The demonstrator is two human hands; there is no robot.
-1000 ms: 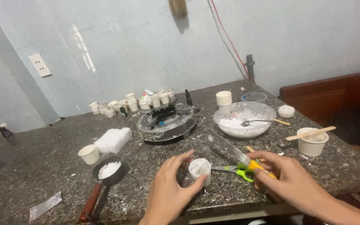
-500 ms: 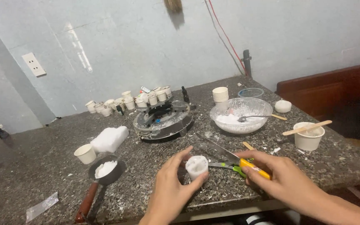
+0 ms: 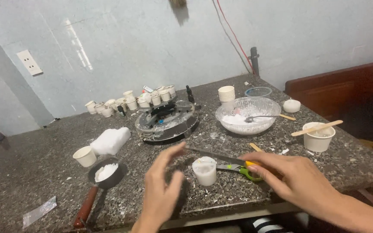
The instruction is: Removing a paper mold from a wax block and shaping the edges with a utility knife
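Observation:
A small white cup filled with white wax stands on the speckled stone counter near its front edge. My left hand hovers just left of the cup, fingers spread and holding nothing. Scissors with green and yellow handles lie right of the cup, their long blade pointing up-left behind it. My right hand lies flat over the handles, fingers stretched out, fingertips touching them without a clear grip.
Behind are a glass bowl of white powder with a spoon, a round black tray, a row of small cups and a cup stack. A red-handled pan, paper cup and white lump sit left; a cup with a wooden stick right.
My left hand has let go of the white cup and drawn back, opening. My right hand has lowered the scissors beside the cup and flattened over their handles.

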